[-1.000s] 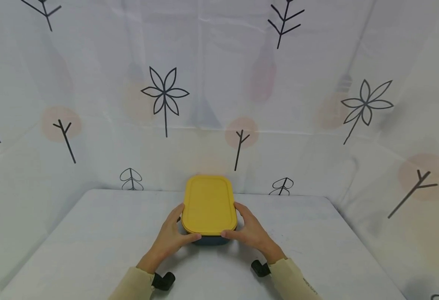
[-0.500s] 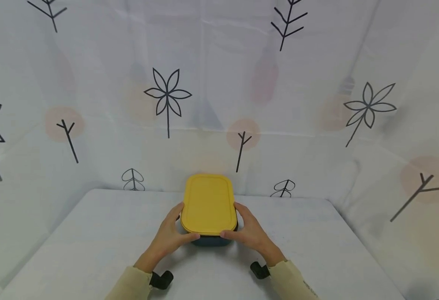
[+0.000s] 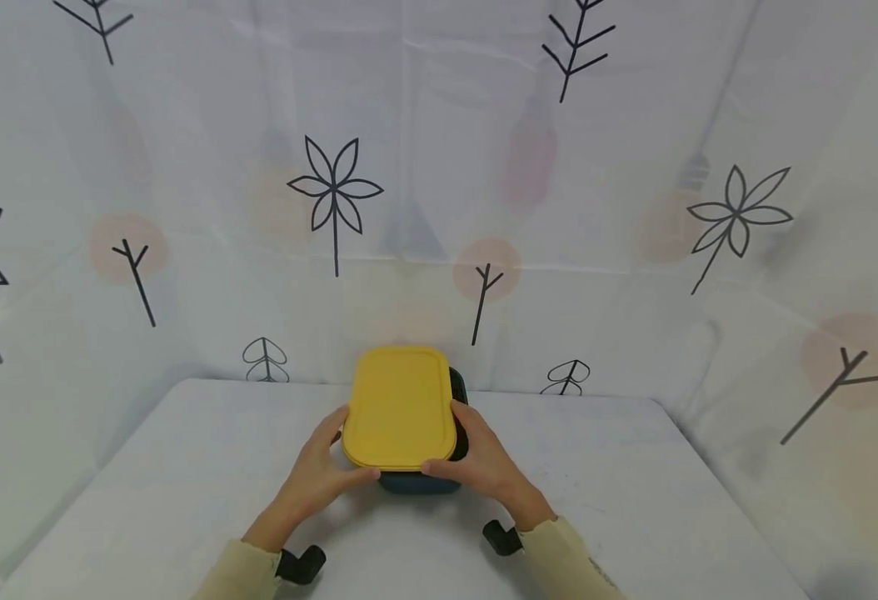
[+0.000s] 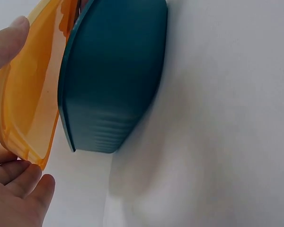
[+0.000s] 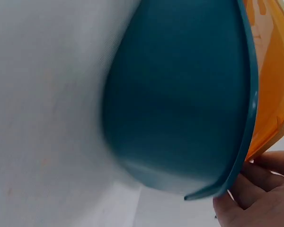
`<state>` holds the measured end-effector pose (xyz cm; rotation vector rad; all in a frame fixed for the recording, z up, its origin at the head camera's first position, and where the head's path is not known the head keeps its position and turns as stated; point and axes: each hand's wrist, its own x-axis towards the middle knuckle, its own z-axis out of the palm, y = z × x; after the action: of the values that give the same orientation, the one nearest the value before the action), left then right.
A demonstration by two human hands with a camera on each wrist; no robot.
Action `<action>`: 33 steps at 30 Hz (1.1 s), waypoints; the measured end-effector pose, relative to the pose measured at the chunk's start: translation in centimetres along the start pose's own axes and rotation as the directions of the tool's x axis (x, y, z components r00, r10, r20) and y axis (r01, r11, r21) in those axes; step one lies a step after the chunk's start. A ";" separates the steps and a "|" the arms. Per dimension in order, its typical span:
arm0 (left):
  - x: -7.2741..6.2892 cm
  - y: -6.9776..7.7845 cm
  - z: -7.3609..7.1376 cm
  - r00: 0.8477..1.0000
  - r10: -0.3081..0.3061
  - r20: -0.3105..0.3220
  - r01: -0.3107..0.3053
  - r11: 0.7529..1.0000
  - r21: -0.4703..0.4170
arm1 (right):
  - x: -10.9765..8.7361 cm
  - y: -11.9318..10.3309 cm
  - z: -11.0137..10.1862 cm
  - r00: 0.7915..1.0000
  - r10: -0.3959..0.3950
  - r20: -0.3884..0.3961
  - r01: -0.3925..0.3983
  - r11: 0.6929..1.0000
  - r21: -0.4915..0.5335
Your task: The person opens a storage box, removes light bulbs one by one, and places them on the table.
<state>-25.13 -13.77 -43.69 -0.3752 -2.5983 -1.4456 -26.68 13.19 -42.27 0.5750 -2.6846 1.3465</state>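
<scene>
A yellow lid (image 3: 401, 408) is gripped at its two long sides by both hands, above a dark teal food container (image 3: 420, 482). My left hand (image 3: 315, 471) has its thumb on the near edge and fingers along the left side. On the right side, my right hand (image 3: 487, 458) holds the lid the same way. The lid sits shifted left, so a strip of the container's dark inside shows at the right. In the left wrist view the lid's underside (image 4: 33, 90) stands apart from the teal wall (image 4: 113, 75). The right fingers (image 5: 251, 184) are right by the container's rim.
The container stands on a white-covered table (image 3: 184, 492), towards its far edge. Behind it hangs a white cloth (image 3: 409, 208) printed with plants. Black wrist-worn devices (image 3: 301, 565) project below both hands.
Both hands have moved left with the lid, which no longer lines up with the container. The container's right rim and inside have come into view. The container has stayed about where it was.
</scene>
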 end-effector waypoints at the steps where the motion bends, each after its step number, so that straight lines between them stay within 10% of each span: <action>1: -0.1 -0.1 -0.2 1.000 0.002 -0.003 -0.002 1.000 -0.001 | 0.1 -0.1 0.2 1.000 -0.014 0.003 0.014 1.000 0.005; 17: -1.4 -2.4 -4.5 0.991 0.128 -0.037 -0.128 0.992 -0.002 | 1.3 -2.6 3.6 0.998 -0.044 0.035 0.043 0.998 0.038; 33: -2.4 -3.7 -8.1 0.996 0.085 -0.036 -0.081 0.992 0.095 | 2.9 -4.8 6.9 0.998 -0.053 0.034 0.052 0.998 0.023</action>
<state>-23.89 -22.88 -43.04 -0.4325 -2.5745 -1.2862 -26.99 4.27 -42.10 0.6719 -2.6648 1.3673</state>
